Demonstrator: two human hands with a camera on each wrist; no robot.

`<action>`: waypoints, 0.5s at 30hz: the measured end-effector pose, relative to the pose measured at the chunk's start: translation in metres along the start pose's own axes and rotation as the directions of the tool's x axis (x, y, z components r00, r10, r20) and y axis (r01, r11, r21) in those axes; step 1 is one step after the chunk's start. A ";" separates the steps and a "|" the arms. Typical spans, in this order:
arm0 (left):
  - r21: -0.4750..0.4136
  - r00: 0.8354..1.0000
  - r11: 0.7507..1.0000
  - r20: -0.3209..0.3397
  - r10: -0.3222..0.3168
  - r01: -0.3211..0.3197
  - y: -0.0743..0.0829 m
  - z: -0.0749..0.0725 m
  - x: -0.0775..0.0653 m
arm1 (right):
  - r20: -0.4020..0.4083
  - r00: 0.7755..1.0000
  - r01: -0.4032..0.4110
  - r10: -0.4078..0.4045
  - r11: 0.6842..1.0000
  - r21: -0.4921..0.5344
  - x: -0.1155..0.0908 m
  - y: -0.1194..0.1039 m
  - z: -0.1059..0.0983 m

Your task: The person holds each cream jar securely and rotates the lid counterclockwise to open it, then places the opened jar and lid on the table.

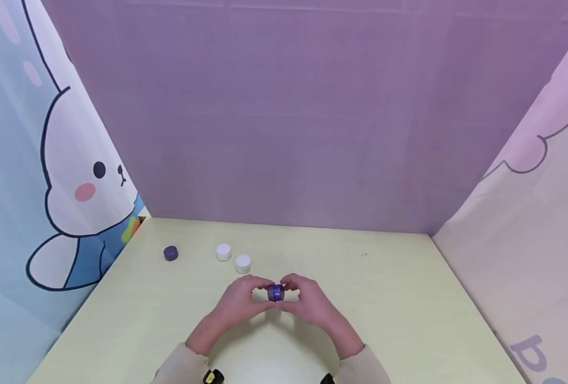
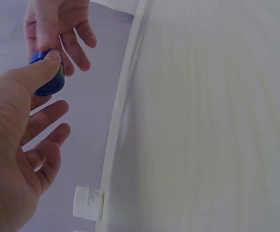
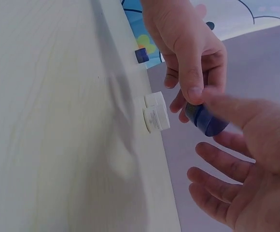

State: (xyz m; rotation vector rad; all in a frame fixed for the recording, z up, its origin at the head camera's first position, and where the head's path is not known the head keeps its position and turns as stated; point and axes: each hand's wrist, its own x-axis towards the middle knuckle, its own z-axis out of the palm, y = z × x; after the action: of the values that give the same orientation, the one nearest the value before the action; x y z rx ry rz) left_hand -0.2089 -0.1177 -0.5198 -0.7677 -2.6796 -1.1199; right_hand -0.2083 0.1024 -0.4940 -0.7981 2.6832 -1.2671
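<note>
A small dark purple-blue jar [image 1: 276,292] is held in the air between both hands over the near middle of the table. My left hand [image 1: 238,301] pinches its left end between thumb and fingers. From the other side my right hand [image 1: 311,302] grips the right end the same way. In the left wrist view the left thumb lies across the jar [image 2: 53,86], and the other fingers of that hand spread loosely. The right wrist view has the right thumb blurred against the jar [image 3: 211,122]. Whether its lid is loose cannot be told.
Two white jars [image 1: 223,252] [image 1: 242,263] stand close together beyond the left hand. Farther left is another dark purple jar [image 1: 170,253]. A purple cloth [image 1: 288,133] rises behind the pale wooden table [image 1: 394,320], with printed curtains at both sides.
</note>
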 end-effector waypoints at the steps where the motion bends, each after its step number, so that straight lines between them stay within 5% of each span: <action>1: 0.003 1.000 1.000 0.002 -0.004 0.004 0.000 -0.001 0.000 | 0.002 1.000 -0.011 0.011 1.000 0.006 0.000 0.000 0.000; 15: 0.012 0.999 0.999 0.008 -0.031 0.031 0.005 -0.001 -0.002 | -0.024 0.983 -0.181 0.180 0.982 -0.048 -0.002 -0.006 0.002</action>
State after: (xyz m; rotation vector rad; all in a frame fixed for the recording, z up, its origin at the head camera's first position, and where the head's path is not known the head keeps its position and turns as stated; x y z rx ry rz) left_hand -0.2050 -0.1161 -0.5167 -0.7328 -2.7114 -1.1090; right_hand -0.2040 0.0991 -0.4910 -0.5335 2.7391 -1.1768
